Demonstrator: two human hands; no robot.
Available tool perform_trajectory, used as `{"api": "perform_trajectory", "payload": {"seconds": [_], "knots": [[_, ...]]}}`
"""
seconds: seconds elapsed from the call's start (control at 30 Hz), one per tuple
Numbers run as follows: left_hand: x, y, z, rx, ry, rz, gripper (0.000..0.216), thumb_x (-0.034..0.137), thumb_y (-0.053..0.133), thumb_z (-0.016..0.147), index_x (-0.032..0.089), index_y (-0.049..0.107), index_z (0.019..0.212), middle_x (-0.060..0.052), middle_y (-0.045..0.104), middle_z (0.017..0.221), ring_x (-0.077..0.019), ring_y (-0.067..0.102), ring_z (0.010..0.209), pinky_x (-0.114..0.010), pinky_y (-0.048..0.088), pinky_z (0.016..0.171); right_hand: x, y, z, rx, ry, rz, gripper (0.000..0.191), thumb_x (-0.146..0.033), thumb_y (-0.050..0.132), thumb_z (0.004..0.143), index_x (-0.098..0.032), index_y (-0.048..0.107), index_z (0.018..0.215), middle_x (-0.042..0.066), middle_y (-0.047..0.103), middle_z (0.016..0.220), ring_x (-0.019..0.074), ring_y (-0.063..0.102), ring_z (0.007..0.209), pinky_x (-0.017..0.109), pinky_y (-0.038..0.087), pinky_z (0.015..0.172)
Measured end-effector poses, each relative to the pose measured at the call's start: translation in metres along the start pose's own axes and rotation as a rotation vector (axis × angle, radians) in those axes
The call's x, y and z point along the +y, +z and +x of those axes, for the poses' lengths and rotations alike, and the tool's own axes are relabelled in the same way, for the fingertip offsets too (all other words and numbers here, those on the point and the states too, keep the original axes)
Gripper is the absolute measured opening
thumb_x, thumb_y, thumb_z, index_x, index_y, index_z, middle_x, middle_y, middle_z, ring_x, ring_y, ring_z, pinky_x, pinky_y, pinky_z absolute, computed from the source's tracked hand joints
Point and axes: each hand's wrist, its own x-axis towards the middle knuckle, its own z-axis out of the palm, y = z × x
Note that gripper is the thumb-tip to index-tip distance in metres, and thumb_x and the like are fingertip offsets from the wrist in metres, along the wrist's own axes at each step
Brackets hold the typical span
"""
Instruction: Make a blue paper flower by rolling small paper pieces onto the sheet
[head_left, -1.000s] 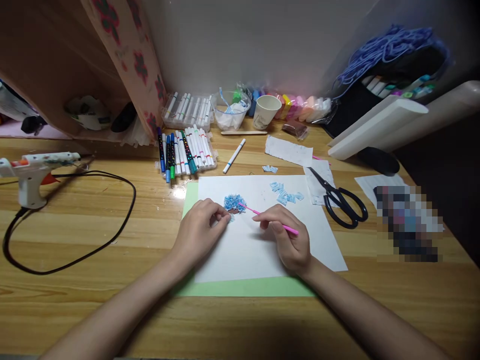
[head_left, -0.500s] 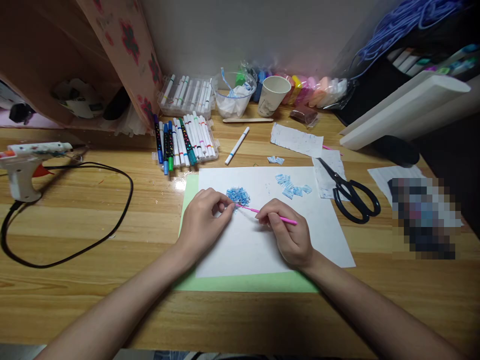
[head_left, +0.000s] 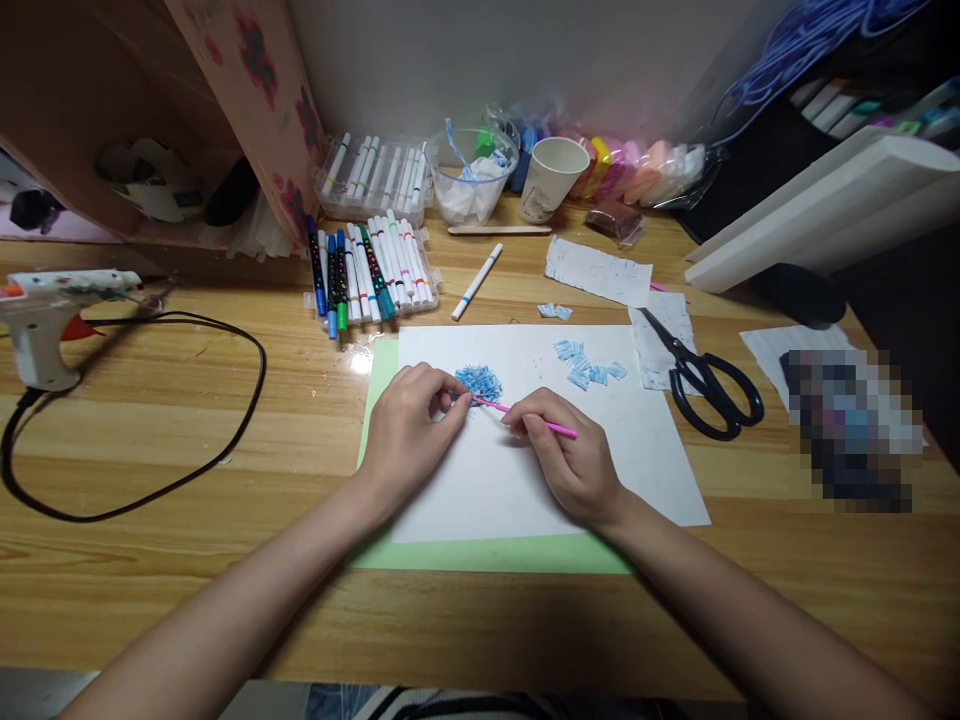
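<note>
My right hand [head_left: 566, 450] is closed around a thin pink stick [head_left: 559, 428] that slants toward the left. The stick's far tip meets the pinched thumb and forefinger of my left hand [head_left: 416, 425]; whatever lies between those fingertips is too small to make out. Just beyond the tip sits a blue-and-white mound of tiny rolled or crumpled bits [head_left: 478, 383]. Both hands rest over a white sheet of paper [head_left: 480, 480], which lies on a green sheet [head_left: 495, 556]. Small blue-striped paper pieces [head_left: 577, 377] are scattered on the white sheet's right side.
Black scissors [head_left: 709, 385] lie on torn paper to the right. Behind are a case of markers [head_left: 375, 275], a loose marker [head_left: 477, 282], a clear bowl [head_left: 472, 190] and a paper cup [head_left: 553, 178]. A corded glue gun [head_left: 45, 320] lies at left.
My right hand and the pink stick have shifted slightly left, toward my left fingertips. My left hand keeps its pinch beside the blue mound. The whole view has moved a little.
</note>
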Motion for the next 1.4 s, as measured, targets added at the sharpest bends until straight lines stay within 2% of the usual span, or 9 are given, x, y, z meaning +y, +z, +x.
{"api": "perform_trajectory", "payload": {"seconds": [0.27,0.4,0.57,0.7,0.87,1.1,1.2,1.4], "knots": [[-0.013,-0.009,0.010,0.069,-0.029,0.025,0.008,0.021,0.054,0.086,0.018,0.061,0.087,-0.001,0.059,0.077,-0.0150,0.053,0.075,-0.028,0.039,0.068,0.000,0.003,0.000,0.036,0.028,0.027,0.022,-0.021,0.038,0.096,-0.022,0.059,0.092,0.003,0.061,0.082,0.0132,0.059,0.072,0.026,0.049,0.063],[-0.019,-0.011,0.014,0.021,0.004,0.090,0.009,0.019,0.052,0.086,0.018,0.060,0.090,-0.002,0.060,0.083,-0.0169,0.053,0.081,-0.030,0.039,0.072,-0.001,0.003,0.001,0.060,0.009,-0.008,0.021,-0.019,0.039,0.096,-0.020,0.059,0.092,0.003,0.063,0.082,0.0117,0.060,0.069,0.024,0.049,0.059],[-0.020,-0.010,0.015,-0.014,0.025,0.172,0.008,0.020,0.052,0.085,0.018,0.057,0.091,-0.003,0.059,0.084,-0.0184,0.052,0.083,-0.032,0.039,0.074,-0.009,0.001,0.013,0.041,-0.155,-0.239,0.018,-0.020,0.043,0.095,-0.019,0.060,0.090,0.004,0.068,0.080,0.0137,0.064,0.072,0.026,0.050,0.064],[-0.020,-0.010,0.015,-0.021,0.036,0.218,0.008,0.021,0.051,0.086,0.018,0.056,0.092,-0.003,0.058,0.084,-0.0190,0.051,0.082,-0.032,0.038,0.074,-0.016,-0.001,0.034,0.017,-0.245,-0.377,0.020,-0.026,0.047,0.095,-0.019,0.061,0.082,0.002,0.069,0.072,0.0129,0.063,0.066,0.025,0.047,0.061],[-0.020,-0.009,0.015,-0.029,0.045,0.234,0.008,0.021,0.050,0.086,0.017,0.055,0.092,-0.004,0.058,0.085,-0.0196,0.051,0.084,-0.033,0.038,0.074,-0.017,0.001,0.053,0.035,-0.256,-0.437,0.032,-0.036,0.050,0.093,-0.018,0.059,0.069,0.001,0.068,0.063,0.0110,0.060,0.056,0.023,0.042,0.056],[-0.021,-0.009,0.015,-0.027,0.053,0.234,0.007,0.021,0.050,0.086,0.018,0.054,0.091,-0.004,0.058,0.086,-0.0196,0.051,0.084,-0.033,0.038,0.073,-0.019,0.005,0.058,0.059,-0.215,-0.407,0.037,-0.041,0.052,0.090,-0.017,0.058,0.063,0.000,0.064,0.057,0.0097,0.053,0.050,0.023,0.037,0.053],[-0.021,-0.009,0.014,-0.023,0.054,0.237,0.007,0.021,0.050,0.086,0.018,0.054,0.092,-0.004,0.059,0.086,-0.0195,0.051,0.084,-0.033,0.038,0.073,-0.019,0.000,0.059,-0.011,-0.185,-0.411,0.034,-0.038,0.047,0.094,-0.017,0.058,0.069,0.001,0.064,0.062,0.0111,0.055,0.055,0.023,0.038,0.056],[-0.021,-0.008,0.014,-0.012,0.059,0.248,0.006,0.021,0.051,0.086,0.018,0.055,0.090,-0.004,0.058,0.085,-0.0198,0.051,0.084,-0.033,0.038,0.073,-0.022,-0.008,0.065,-0.268,-0.203,-0.430,0.036,-0.036,0.036,0.098,-0.016,0.057,0.078,0.005,0.063,0.076,0.0150,0.057,0.069,0.026,0.041,0.064]]}}
